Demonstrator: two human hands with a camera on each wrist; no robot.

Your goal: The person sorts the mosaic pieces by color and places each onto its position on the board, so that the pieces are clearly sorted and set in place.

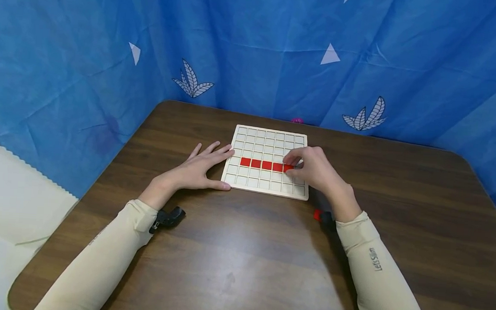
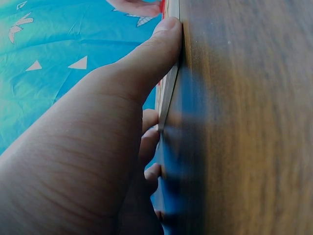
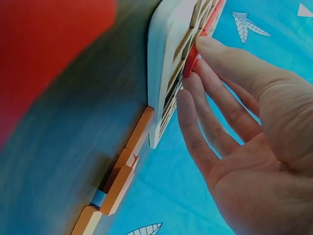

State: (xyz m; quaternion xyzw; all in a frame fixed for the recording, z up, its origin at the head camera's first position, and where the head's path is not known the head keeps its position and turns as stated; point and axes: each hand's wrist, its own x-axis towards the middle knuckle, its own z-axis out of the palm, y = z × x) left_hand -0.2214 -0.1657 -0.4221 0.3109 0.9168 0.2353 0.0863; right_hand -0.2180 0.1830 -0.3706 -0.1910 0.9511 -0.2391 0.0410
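A pale wooden grid board [image 1: 253,180] lies on the table, with a row of several red squares [image 1: 256,163] across its middle. My left hand [image 1: 195,169] spreads its fingers along the board's left edge. Its thumb [image 2: 168,34] touches the near left corner. Over the right end of the red row, my right hand [image 1: 313,169] pinches a red piece [image 3: 191,61] between thumb and fingertips at the board's surface. Part of that piece is hidden by the fingers.
In the right wrist view, orange-brown blocks [image 3: 117,188] and a small blue one [image 3: 99,198] lie beside the board. Something red [image 1: 317,214] shows by the right wrist's black camera [image 1: 328,221]. A blue curtain [image 1: 260,45] hangs behind the brown table [image 1: 224,249].
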